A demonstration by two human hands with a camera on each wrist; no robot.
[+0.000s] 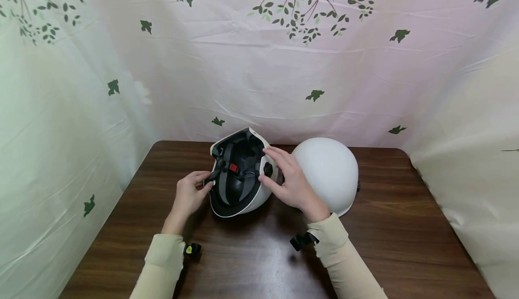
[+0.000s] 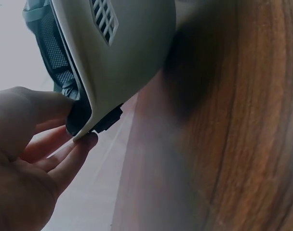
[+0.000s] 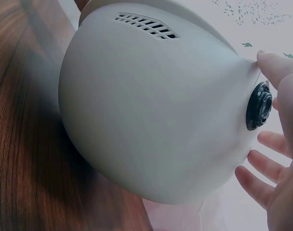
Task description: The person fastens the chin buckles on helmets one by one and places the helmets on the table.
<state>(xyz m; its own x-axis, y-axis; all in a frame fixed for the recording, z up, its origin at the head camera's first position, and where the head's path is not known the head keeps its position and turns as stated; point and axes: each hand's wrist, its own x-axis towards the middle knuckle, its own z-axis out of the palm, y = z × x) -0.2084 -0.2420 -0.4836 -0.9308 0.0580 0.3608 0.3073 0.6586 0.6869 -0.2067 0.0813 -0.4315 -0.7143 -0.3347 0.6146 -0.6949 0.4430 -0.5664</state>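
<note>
A white helmet lies on the table with its hollow turned up, showing black padding, straps and a red buckle. My left hand pinches the helmet's left rim; the left wrist view shows thumb and fingers on either side of that edge. At the opposite side my right hand is spread, its thumb and fingertips touching the rim around a round black knob. Vent slots show in the shell. To the right, beyond my right hand, a second white helmet rests dome up.
Both helmets stand near the back of the dark wooden table. A pale curtain with leaf and bird prints hangs behind and along both sides. Small black devices are worn at both wrists.
</note>
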